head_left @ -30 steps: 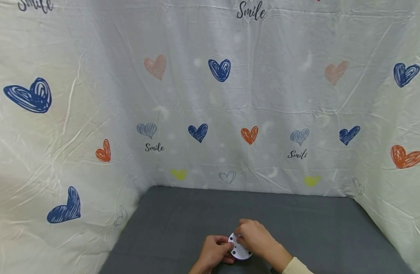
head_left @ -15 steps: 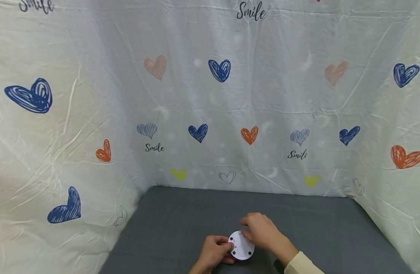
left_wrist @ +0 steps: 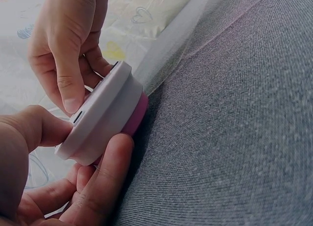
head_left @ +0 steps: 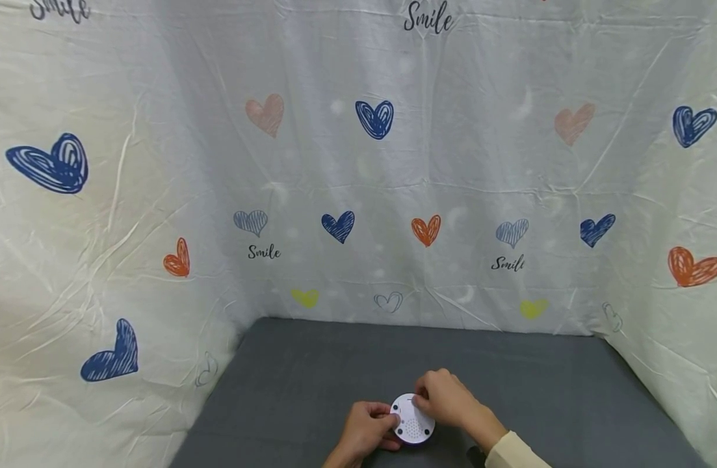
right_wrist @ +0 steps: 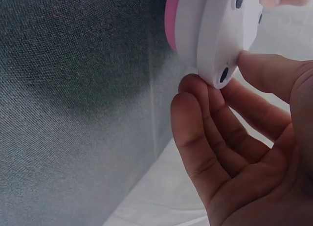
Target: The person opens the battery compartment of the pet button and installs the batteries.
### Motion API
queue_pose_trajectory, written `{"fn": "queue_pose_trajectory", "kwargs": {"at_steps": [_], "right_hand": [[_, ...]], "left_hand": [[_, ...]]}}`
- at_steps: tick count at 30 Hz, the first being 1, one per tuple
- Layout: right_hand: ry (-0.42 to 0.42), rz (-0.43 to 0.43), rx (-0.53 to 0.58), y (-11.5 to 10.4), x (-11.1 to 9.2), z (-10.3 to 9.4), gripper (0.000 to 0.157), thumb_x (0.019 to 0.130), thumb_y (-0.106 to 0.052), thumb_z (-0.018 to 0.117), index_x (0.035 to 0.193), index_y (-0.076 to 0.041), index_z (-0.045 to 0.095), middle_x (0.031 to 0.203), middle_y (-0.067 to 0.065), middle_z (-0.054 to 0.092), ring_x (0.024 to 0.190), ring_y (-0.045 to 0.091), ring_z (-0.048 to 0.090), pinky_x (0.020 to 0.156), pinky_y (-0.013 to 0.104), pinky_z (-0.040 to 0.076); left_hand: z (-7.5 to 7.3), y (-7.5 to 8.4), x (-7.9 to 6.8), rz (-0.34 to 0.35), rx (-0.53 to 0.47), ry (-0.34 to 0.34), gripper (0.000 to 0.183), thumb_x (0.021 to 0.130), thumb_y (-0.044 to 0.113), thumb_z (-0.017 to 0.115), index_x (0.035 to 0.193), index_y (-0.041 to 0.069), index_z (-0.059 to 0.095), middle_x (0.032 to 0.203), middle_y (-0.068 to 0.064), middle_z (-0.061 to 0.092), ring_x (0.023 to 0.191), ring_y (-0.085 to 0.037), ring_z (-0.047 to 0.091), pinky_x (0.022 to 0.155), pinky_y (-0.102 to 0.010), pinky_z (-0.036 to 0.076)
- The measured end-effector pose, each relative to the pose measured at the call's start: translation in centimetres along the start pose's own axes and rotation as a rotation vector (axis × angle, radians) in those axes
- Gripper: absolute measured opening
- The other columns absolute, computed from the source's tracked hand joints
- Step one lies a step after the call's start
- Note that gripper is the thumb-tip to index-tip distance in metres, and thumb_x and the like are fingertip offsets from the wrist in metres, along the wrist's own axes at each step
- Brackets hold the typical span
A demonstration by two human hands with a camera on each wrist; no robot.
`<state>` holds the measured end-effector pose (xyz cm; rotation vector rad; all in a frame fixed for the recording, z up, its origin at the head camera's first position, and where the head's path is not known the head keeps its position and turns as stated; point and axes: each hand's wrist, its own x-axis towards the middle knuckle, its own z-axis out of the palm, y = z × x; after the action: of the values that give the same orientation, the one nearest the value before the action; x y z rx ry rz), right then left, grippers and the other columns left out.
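A round white device [head_left: 415,426] with small dark feet and a patch of tiny holes lies tilted between both hands, above the grey cloth. Its other side carries a pink part [left_wrist: 137,113], seen in the wrist views. My left hand [head_left: 363,430] grips the left edge, thumb on the holed face and fingers underneath. At the upper right rim, my right hand [head_left: 448,398] pinches the edge. The right wrist view shows that thumb on the face near a dark foot [right_wrist: 224,75], with curled fingers behind the rim. Most of the pink side is hidden.
Dark grey cloth [head_left: 311,370] covers the table. A pale curtain [head_left: 428,143] printed with hearts and "Smile" encloses the back and both sides. A small dark object [head_left: 476,457], partly cut off, shows by the right sleeve [head_left: 516,452].
My right hand first covered the device's upper part, then lifted off up and right, and is now back at the upper right rim. The left hand keeps its grip in place.
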<state>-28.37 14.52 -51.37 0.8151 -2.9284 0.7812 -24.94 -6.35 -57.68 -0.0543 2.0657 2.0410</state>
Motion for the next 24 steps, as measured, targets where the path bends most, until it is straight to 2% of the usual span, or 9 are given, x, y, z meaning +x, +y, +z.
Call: {"fn": "queue_pose_trajectory", "kwargs": {"at_steps": [16, 24], "right_hand": [[0.028, 0.037, -0.013, 0.2, -0.1, 0.2, 0.008, 0.093, -0.014, 0.080, 0.086, -0.014, 0.081, 0.072, -0.010, 0.067, 0.063, 0.003, 0.055, 0.053, 0.023, 0.050], [0.031, 0.077, 0.023, 0.7, -0.5, -1.7, 0.007, 0.094, -0.012, 0.077, 0.093, -0.010, 0.083, 0.082, -0.004, 0.075, 0.072, 0.007, 0.065, 0.060, 0.029, 0.059]], "left_hand": [[0.0, 0.0, 0.0, 0.009, -0.003, 0.000, 0.026, 0.089, -0.001, 0.072, 0.112, -0.014, 0.072, 0.090, -0.012, 0.076, 0.068, -0.020, 0.078, 0.060, -0.035, 0.071], [0.1, 0.0, 0.0, 0.004, -0.009, 0.002, 0.026, 0.090, -0.001, 0.072, 0.112, -0.014, 0.072, 0.090, -0.012, 0.075, 0.068, -0.020, 0.078, 0.060, -0.035, 0.071]]}}
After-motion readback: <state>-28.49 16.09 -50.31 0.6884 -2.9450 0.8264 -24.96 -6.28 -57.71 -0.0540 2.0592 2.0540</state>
